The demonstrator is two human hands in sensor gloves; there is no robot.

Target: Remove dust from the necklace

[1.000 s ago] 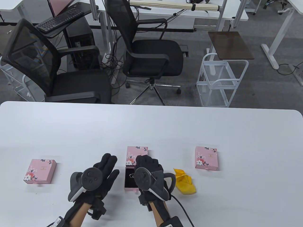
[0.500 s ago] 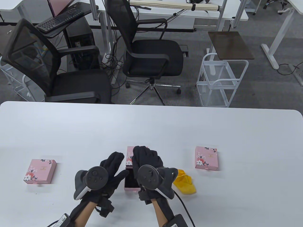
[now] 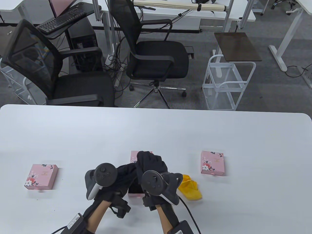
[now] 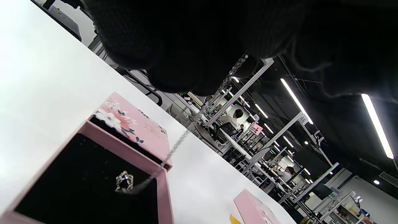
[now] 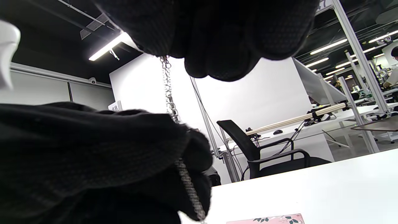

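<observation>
I see the open pink box (image 4: 93, 174) with its black lining, the pendant (image 4: 124, 181) resting inside, the necklace chain (image 4: 174, 147) rising to my right hand (image 3: 151, 165), which pinches it. My left hand's (image 3: 121, 176) fingers touch the chain in the right wrist view; the table view hides both.

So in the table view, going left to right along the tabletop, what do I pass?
Closed pink floral box → left hand → right hand over the open box → yellow cloth → another closed pink floral box.
</observation>
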